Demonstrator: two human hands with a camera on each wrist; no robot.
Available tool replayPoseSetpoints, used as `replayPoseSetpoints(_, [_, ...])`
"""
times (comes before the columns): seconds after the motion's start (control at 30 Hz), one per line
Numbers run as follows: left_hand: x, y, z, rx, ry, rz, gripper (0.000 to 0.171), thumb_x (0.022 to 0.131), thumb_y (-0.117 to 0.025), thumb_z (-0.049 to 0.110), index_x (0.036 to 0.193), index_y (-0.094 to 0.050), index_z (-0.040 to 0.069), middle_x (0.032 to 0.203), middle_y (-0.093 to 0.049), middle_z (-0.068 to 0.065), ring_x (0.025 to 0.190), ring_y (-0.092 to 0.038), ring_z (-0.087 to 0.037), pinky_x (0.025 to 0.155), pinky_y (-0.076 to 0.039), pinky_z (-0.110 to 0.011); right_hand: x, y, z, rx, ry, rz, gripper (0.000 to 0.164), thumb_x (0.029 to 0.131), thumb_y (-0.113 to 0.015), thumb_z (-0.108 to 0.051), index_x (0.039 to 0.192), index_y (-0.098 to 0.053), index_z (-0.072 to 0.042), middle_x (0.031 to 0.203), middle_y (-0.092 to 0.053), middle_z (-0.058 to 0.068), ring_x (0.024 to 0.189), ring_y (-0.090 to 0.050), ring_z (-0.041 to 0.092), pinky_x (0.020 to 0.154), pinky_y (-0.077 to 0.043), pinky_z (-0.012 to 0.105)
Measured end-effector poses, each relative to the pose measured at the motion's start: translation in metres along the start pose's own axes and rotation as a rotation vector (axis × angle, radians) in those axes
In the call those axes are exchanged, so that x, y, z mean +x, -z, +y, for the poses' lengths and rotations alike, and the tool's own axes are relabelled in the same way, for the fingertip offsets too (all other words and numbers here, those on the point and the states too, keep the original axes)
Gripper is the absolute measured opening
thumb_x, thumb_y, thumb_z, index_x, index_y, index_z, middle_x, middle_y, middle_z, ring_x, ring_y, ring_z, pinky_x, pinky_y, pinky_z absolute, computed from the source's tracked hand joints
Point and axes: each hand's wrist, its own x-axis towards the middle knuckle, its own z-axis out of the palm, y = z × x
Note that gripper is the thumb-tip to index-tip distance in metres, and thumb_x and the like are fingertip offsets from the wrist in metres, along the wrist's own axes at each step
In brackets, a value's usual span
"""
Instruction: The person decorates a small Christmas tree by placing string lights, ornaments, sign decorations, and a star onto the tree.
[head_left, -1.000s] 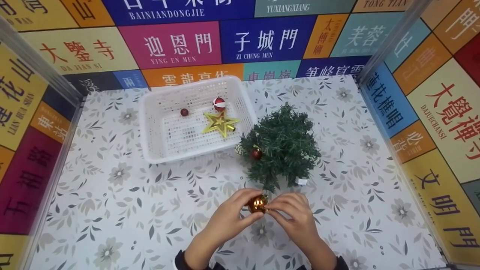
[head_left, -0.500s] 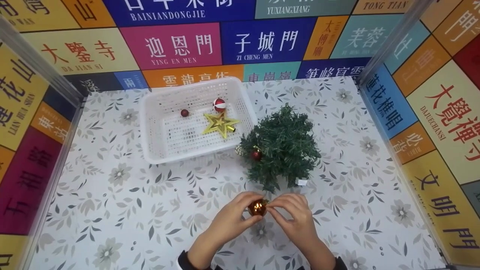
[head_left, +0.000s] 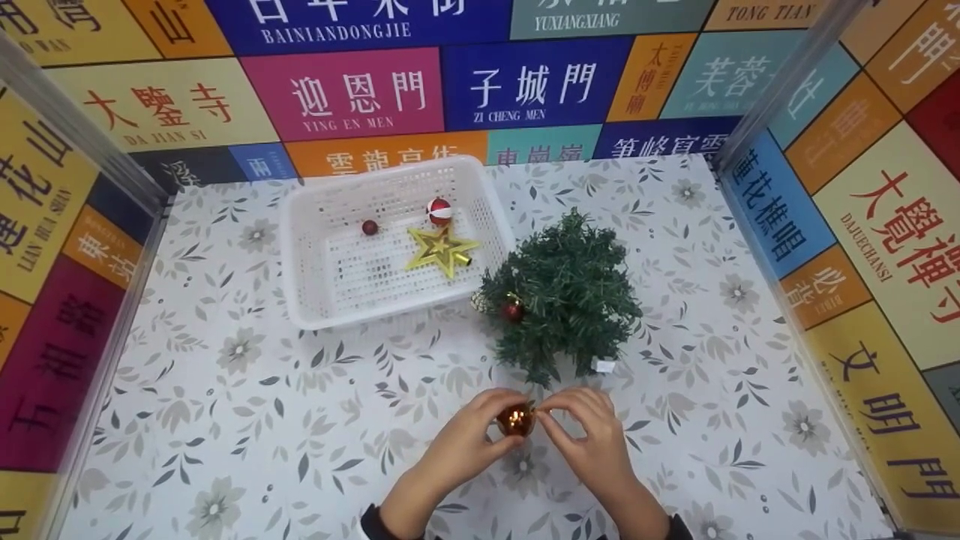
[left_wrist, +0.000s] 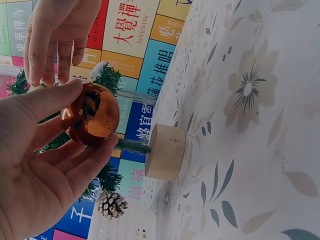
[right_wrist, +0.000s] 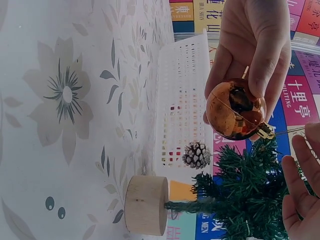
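Observation:
A shiny copper-orange Christmas bauble (head_left: 516,420) is held between the thumb and fingers of my left hand (head_left: 469,435), just in front of the small artificial Christmas tree (head_left: 570,292). My right hand (head_left: 592,427) pinches the thin hanging string (right_wrist: 290,131) by the bauble's gold cap (right_wrist: 265,131). In the right wrist view the string stretches from the cap to those fingertips. On the tree hang a dark red bauble (head_left: 512,309) and a pine cone (right_wrist: 196,155). A round wooden base (left_wrist: 165,152) carries the trunk.
Behind and left of the tree stands a white plastic basket (head_left: 296,300). Inside lie a gold star (head_left: 441,250), a red-and-white bauble (head_left: 439,211) and a small dark red ball (head_left: 370,227). Printed panels (head_left: 345,90) wall in the floral-patterned tabletop (head_left: 240,420).
Both hands and the bauble have shifted slightly toward me. The right fingertips have drawn a little away from the bauble, with the string between them. Tree and basket stay put.

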Motion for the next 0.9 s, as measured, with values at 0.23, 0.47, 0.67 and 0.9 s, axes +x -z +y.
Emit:
replayPoseSetpoints(0.23, [-0.001,-0.002,-0.003,0.008,-0.038,-0.005,0.047,0.084,-0.069,0.016,0.128,-0.051,0.015,0.125,-0.051,-0.001,0.109,-0.052,-0.014,0.089,-0.045,-0.028,-0.003,-0.001,-0.001,0.008,-0.054,-0.022,0.022,0.073,-0.075,-0.002,0.088,-0.068,-0.017,0.083,-0.064,-0.005,0.079,-0.057,0.015,0.081,-0.039,0.035])
replayPoseSetpoints(0.47, [0.001,-0.002,0.0,0.031,-0.026,0.008,0.048,0.084,-0.069,0.017,0.129,-0.05,0.013,0.127,-0.05,-0.002,0.112,-0.051,-0.015,0.093,-0.043,-0.029,-0.001,-0.001,-0.001,-0.017,-0.043,-0.021,0.022,0.073,-0.076,-0.002,0.088,-0.067,-0.016,0.084,-0.064,-0.007,0.079,-0.058,0.012,0.08,-0.04,0.032])
replayPoseSetpoints(0.67, [0.005,-0.002,0.01,0.014,-0.056,0.143,0.04,0.085,-0.067,0.022,0.123,-0.056,0.015,0.122,-0.054,0.001,0.113,-0.051,-0.014,0.093,-0.044,-0.029,-0.002,0.0,-0.003,-0.021,-0.045,-0.024,0.026,0.071,-0.077,0.0,0.089,-0.067,-0.017,0.086,-0.063,-0.009,0.08,-0.057,0.01,0.078,-0.039,0.03])
replayPoseSetpoints(0.9, [0.011,-0.009,0.019,-0.048,-0.107,0.294,0.024,0.088,-0.061,0.028,0.108,-0.065,0.015,0.105,-0.061,0.004,0.094,-0.059,-0.011,0.081,-0.048,-0.023,-0.001,0.001,-0.003,-0.028,-0.066,-0.027,0.026,0.073,-0.076,0.0,0.089,-0.066,-0.018,0.087,-0.063,-0.01,0.081,-0.057,0.01,0.08,-0.04,0.03])
